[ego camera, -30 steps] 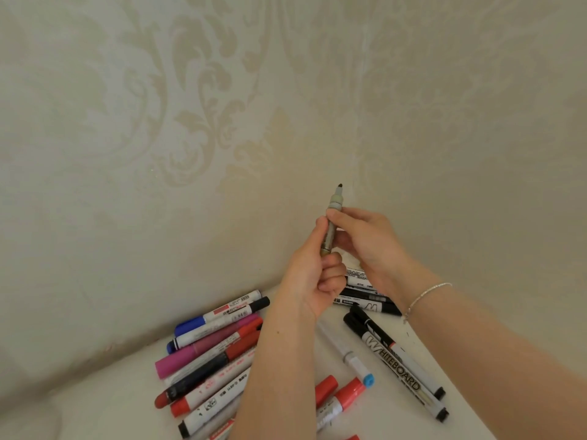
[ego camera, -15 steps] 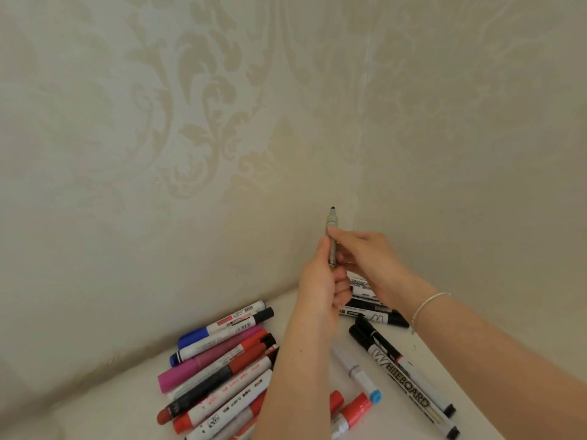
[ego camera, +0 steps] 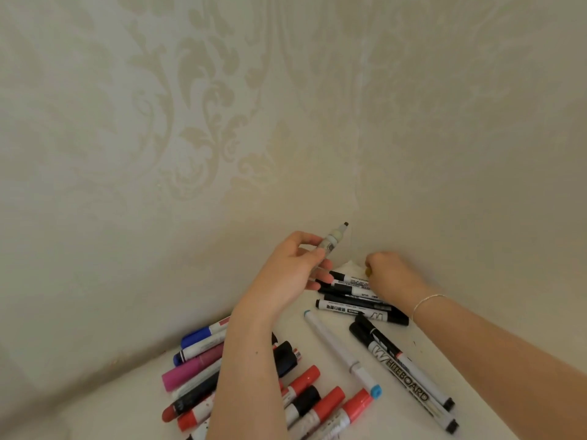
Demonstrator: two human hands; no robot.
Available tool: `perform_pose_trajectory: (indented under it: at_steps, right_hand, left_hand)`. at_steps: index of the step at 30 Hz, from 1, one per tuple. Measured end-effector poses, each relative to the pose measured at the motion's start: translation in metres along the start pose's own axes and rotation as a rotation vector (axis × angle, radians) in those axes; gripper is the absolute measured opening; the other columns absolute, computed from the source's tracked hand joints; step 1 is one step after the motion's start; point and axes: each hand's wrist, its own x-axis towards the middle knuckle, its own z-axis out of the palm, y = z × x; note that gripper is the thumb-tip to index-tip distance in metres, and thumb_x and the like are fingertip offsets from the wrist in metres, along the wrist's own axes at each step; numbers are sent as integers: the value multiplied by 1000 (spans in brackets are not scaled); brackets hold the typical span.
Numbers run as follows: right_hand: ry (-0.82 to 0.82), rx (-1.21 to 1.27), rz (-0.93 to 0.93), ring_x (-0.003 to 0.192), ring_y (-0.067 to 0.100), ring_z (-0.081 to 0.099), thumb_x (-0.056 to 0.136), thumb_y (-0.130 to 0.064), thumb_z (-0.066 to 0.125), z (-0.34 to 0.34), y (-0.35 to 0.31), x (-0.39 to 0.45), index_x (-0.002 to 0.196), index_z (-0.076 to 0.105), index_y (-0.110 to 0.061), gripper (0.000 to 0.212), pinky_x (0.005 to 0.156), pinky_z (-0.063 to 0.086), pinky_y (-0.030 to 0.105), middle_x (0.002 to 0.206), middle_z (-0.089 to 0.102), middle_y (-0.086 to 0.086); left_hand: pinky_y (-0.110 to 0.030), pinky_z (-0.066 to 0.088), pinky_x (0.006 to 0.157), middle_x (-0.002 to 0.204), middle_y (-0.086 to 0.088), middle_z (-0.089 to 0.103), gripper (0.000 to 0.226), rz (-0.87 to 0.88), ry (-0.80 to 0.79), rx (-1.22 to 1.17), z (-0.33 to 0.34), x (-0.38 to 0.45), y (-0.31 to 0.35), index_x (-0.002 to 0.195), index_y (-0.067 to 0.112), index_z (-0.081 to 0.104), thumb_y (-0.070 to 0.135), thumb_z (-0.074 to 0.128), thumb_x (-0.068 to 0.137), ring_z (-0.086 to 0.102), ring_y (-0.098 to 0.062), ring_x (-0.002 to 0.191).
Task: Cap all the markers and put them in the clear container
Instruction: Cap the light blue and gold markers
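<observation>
My left hand (ego camera: 295, 271) holds a thin grey marker (ego camera: 330, 242) upright above the table, its dark tip bare. My right hand (ego camera: 387, 274) is down in the table's far corner with its fingers curled. A small olive-yellow piece (ego camera: 367, 272) shows at its fingertips, but whether it is gripped is unclear. Several black-and-white markers (ego camera: 359, 309) lie just under that hand. Two whiteboard markers (ego camera: 403, 376) and a white marker with a blue cap (ego camera: 343, 354) lie nearer me.
Under my left forearm a heap of red, pink, blue and black markers (ego camera: 197, 373) covers the white table (ego camera: 127, 408). Patterned beige walls (ego camera: 222, 122) meet in a corner right behind my hands.
My right hand has let go of the grey marker and dropped to the far corner of the table. My left hand now holds the marker alone, tilted a little to the right.
</observation>
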Motion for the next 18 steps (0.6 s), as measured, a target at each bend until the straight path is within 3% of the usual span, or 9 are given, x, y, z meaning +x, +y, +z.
perform_pose_trajectory:
  at_steps: [3, 7, 10, 12, 14, 16, 18]
  right_hand:
    - [2, -45, 13, 87, 28, 56, 90, -2, 45, 1, -4, 1, 88, 56, -7, 13, 70, 42, 28, 97, 57, 14]
    - [1, -92, 57, 104, 31, 59, 88, 2, 43, 3, -10, -4, 105, 61, -1, 24, 82, 47, 31, 112, 61, 17]
    - [55, 28, 51, 106, 30, 58, 90, -3, 47, 7, -9, -1, 115, 62, -4, 29, 91, 49, 35, 118, 59, 15]
    - [158, 300, 43, 104, 28, 59, 93, -9, 51, 3, -10, 3, 116, 65, -6, 27, 94, 49, 37, 118, 61, 13]
    - [213, 807, 79, 95, 25, 62, 93, -7, 56, -15, -16, 3, 117, 64, -3, 25, 90, 52, 35, 106, 65, 10]
    - [135, 1366, 87, 84, 25, 63, 91, -1, 57, -43, -24, -3, 113, 60, 0, 22, 78, 55, 32, 96, 64, 13]
    - [58, 1604, 32, 78, 22, 65, 88, 2, 59, -67, -28, -9, 109, 59, -2, 22, 69, 52, 26, 96, 66, 14]
  left_hand:
    - [-21, 48, 57, 86, -2, 68, 16, 2, -12, 35, -2, 1, -3, 100, 22, 52, 6, 50, 98, 67, -8, 64]
    - [-19, 50, 61, 86, 0, 63, 23, -7, -33, 72, -2, 1, -4, 112, 19, 51, 2, 46, 98, 64, -6, 64]
    - [-16, 48, 59, 85, 1, 61, 25, 0, -51, 118, -1, -1, -3, 116, 20, 55, 7, 45, 97, 60, -3, 62]
    - [-17, 45, 59, 83, 4, 60, 22, 30, -34, 168, -1, -2, -4, 116, 23, 59, 17, 46, 99, 57, -1, 59]
    - [-20, 44, 61, 81, 7, 59, 19, 69, -1, 221, -3, -2, -6, 112, 28, 61, 29, 47, 100, 54, 0, 57]
    - [-22, 44, 62, 78, 8, 58, 16, 99, 32, 242, -6, -2, -7, 105, 31, 62, 32, 47, 100, 53, 2, 54]
    - [-21, 43, 62, 79, 9, 60, 15, 109, 58, 247, -9, -2, -7, 103, 33, 62, 33, 48, 99, 53, 4, 52]
